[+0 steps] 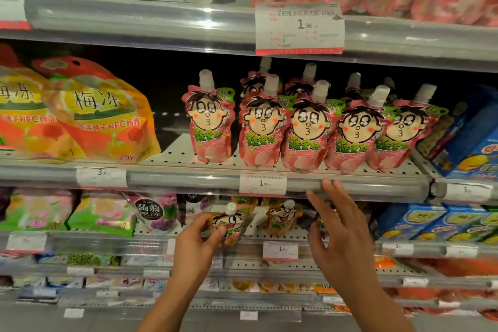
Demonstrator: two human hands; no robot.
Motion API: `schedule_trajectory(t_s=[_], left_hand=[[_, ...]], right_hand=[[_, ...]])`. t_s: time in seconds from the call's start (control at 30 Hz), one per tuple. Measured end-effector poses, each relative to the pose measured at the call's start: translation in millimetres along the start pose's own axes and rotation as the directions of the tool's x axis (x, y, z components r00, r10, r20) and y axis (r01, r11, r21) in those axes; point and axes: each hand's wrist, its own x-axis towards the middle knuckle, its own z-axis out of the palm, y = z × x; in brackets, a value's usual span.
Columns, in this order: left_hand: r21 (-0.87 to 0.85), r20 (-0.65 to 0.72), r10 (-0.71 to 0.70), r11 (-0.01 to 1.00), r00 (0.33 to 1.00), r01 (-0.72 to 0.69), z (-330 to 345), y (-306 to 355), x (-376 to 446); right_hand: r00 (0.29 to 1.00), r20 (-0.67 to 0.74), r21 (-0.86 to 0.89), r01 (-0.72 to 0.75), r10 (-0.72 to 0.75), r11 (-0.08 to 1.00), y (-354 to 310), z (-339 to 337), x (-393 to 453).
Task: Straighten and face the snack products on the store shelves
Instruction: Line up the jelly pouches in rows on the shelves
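The left hand (pixel 198 237) pinches an orange jelly pouch (pixel 229 226) at the front of the lower shelf (pixel 151 244); the right hand (pixel 336 229) hovers beside it, fingers spread, holding nothing. A one-sided tug could, I judge, topple the neighbouring orange pouch (pixel 281 219).

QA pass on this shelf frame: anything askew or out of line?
Yes. On the middle shelf, the leftmost pink pouch stands apart from the other four front pouches, leaving a gap. The orange jelly bag on the left leans tilted. Below, the left hand pinches an orange pouch; the right hand is open.
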Motion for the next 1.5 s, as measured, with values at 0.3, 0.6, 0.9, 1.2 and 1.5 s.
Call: schedule_trajectory(t_s=[0.3, 0.6, 0.9, 1.2, 1.5], left_hand=[[-0.072, 0.125, -0.056, 0.995, 0.991, 0.065, 28.4, -13.8, 37.6], [-0.091, 0.261, -0.037, 0.994, 0.965, 0.063, 23.7, -26.9, 48.2], [-0.127, 0.204, -0.092, 0.985, 0.975, 0.119, 28.7, -26.8, 46.6], [0.227, 0.161, -0.101, 0.972, 0.982, 0.063, 38.2, -35.7, 35.8], [0.282, 0.138, -0.044, 0.959, 0.99, 0.004, 44.1, -43.0, 53.9]], right_hand=[[0.998, 0.057, -0.004, 0.034, -0.034, 0.999, 6.1, -3.6, -2.3], [0.989, -0.146, 0.179, -0.009, 0.035, 0.984, 16.7, 11.3, -36.9], [0.687, 0.591, 0.246, -0.652, 0.422, 0.717, 25.4, 79.5, -51.8], [0.656, 0.56, 0.384, -0.747, 0.506, 0.543, 18.9, 116.6, -21.7], [0.672, 0.476, 0.285, -0.728, 0.567, 0.624, 34.8, 146.6, -4.4]])
